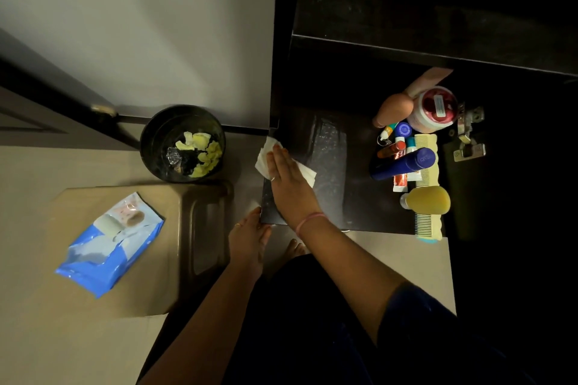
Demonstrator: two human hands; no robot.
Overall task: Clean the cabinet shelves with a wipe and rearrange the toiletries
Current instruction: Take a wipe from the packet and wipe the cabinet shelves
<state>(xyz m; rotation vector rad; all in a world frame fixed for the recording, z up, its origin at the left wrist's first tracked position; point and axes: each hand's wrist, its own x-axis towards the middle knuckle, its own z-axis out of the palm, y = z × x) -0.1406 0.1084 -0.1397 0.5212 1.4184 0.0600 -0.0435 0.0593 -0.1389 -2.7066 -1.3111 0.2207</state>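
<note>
Pressing white wipe (283, 162) on dark shelf (331, 172), beige floor (62, 337)

Two hands (283, 172), one wipe (305, 170), one wipes pack (106, 247), one bin (183, 142), two combs (430, 147)

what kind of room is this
Probably a home bathroom or dressing corner. A dark cabinet shelf holds toiletries bunched on its right side, with a small waste bin on the tiled floor and a pack of wipes on a stool.
</note>
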